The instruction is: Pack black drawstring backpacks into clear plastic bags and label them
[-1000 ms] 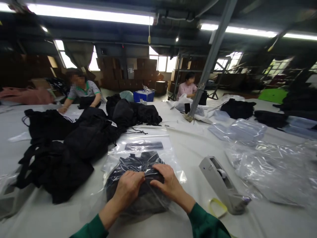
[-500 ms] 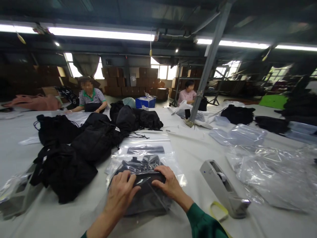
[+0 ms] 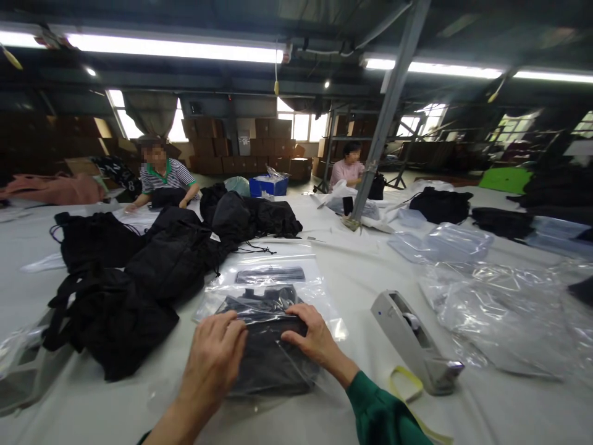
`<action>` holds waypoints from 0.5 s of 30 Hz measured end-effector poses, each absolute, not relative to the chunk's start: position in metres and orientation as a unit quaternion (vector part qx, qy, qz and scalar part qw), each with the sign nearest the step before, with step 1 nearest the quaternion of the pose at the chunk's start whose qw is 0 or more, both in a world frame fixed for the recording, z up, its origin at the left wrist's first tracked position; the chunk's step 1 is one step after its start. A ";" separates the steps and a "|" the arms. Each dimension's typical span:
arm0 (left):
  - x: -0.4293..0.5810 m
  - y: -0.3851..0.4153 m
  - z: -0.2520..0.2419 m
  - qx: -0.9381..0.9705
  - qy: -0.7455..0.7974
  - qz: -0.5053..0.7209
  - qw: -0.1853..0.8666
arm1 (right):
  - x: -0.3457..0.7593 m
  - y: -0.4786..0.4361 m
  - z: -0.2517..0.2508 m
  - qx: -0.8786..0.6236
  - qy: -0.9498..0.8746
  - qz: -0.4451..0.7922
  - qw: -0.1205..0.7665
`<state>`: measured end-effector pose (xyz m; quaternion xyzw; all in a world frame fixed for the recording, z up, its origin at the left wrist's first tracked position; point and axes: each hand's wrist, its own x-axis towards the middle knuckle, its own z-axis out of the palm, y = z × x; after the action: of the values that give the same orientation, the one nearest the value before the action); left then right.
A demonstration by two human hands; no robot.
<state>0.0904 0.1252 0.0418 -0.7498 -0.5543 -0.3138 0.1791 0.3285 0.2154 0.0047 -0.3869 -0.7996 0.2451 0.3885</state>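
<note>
In front of me lies a clear plastic bag (image 3: 273, 364) with a folded black cloth item inside, its upper part wrinkled and shiny. My left hand (image 3: 215, 352) rests along the bag's left side, fingers extended close together, thumb hidden. My right hand (image 3: 315, 337) grips the upper right of the bag, fingers bent over the plastic and thumb lower down. Beneath and beyond the bag are more flat clear bags with a printed dark panel (image 3: 270, 275). To the right stands a grey tape dispenser (image 3: 412, 340).
Black drawstring bags (image 3: 169, 253) are heaped at left, near another grey dispenser (image 3: 28, 371). Loose clear plastic bags (image 3: 495, 315) cover the right. A yellow strip (image 3: 407, 386) lies by the dispenser. A slanted metal post (image 3: 386, 117) rises beyond; two people sit across the table.
My left hand has shifted left and its fingers have come together at the bag's side. The right hand stays on the bag's upper right. The view has shifted slightly.
</note>
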 end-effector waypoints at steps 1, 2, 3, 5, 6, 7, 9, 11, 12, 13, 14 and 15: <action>0.104 0.129 0.042 -0.756 -0.533 -0.327 0.193 | 0.329 0.216 0.003 -0.384 -0.799 0.243 0.394; 0.116 0.135 0.040 -0.765 -0.518 -0.329 0.197 | 0.329 0.217 0.002 -0.379 -0.799 0.242 0.399; 0.126 0.143 0.036 -0.776 -0.508 -0.323 0.191 | 0.329 0.218 0.001 -0.376 -0.798 0.241 0.404; 0.139 0.157 0.026 -0.797 -0.500 -0.302 0.156 | 0.330 0.220 -0.002 -0.372 -0.797 0.238 0.412; 0.141 0.163 0.019 -0.805 -0.495 -0.298 0.136 | 0.329 0.219 -0.003 -0.371 -0.797 0.236 0.414; 0.140 0.167 0.012 -0.811 -0.486 -0.301 0.120 | 0.328 0.218 -0.003 -0.373 -0.797 0.232 0.415; 0.136 0.170 -0.002 -0.814 -0.470 -0.324 0.109 | 0.325 0.213 -0.004 -0.381 -0.796 0.221 0.415; 0.129 0.170 -0.015 -0.808 -0.457 -0.352 0.120 | 0.324 0.207 -0.004 -0.390 -0.797 0.206 0.413; 0.126 0.170 -0.020 -0.806 -0.453 -0.360 0.128 | 0.327 0.205 -0.004 -0.388 -0.799 0.200 0.413; 0.123 0.172 -0.025 -0.805 -0.447 -0.365 0.139 | 0.334 0.203 -0.004 -0.381 -0.801 0.197 0.418; 0.120 0.173 -0.030 -0.805 -0.441 -0.368 0.147 | 0.345 0.200 -0.003 -0.381 -0.797 0.194 0.426; 0.118 0.175 -0.034 -0.806 -0.433 -0.373 0.154 | 0.363 0.195 0.000 -0.399 -0.781 0.191 0.440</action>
<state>0.1177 0.1754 -0.0338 -0.8059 -0.4330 -0.3735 0.1538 0.3629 0.1952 -0.0004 -0.3991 -0.7813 0.1914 0.4400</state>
